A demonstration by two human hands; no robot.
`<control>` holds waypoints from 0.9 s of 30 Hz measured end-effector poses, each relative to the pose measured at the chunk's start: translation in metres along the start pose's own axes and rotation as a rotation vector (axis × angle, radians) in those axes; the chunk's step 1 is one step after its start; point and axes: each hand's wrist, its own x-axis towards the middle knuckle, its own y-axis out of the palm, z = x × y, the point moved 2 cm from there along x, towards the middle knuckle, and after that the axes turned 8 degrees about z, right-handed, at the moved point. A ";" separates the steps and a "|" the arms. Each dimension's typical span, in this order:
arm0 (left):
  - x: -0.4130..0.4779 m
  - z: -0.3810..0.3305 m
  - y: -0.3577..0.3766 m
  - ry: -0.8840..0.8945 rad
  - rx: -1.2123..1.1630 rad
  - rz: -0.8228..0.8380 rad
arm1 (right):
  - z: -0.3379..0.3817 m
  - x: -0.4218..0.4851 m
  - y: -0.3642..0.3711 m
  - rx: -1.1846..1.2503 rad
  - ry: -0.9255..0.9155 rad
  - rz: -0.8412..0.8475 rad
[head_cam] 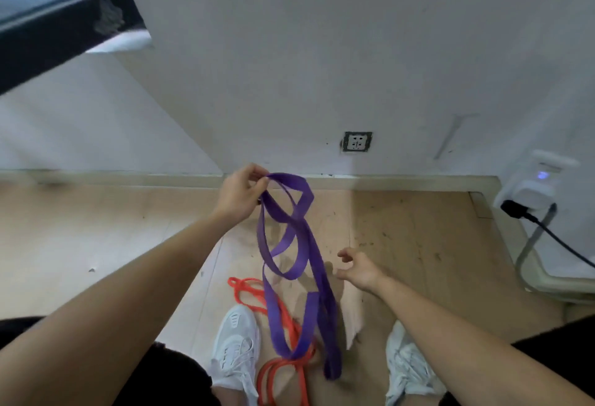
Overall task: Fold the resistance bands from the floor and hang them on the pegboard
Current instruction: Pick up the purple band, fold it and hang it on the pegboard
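Left grip (241, 193) pinches purple band (294, 223) high so loops hang free; right grip (360, 269), loose and empty, hovers beside to gather them; orange band (240, 289) lies on floor (96, 228).

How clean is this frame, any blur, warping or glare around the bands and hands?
Head view: wide-angle warping stretches the frame's edges; the window frame is motion-smeared; the purple resistance band and the left hand pinching it read fairly sharp, the right hand slightly soft; lighting even, faint shadows on the floor, no glare.
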 end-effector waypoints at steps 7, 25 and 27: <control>0.000 -0.094 -0.063 0.179 -0.063 -0.058 | 0.068 0.001 -0.012 0.243 -0.166 -0.026; 0.017 -0.093 -0.146 -0.046 -0.298 -0.534 | 0.155 -0.051 -0.111 0.026 -0.362 -0.296; 0.020 -0.089 -0.145 -0.069 -0.315 -0.546 | 0.177 -0.062 -0.145 0.043 -0.420 -0.363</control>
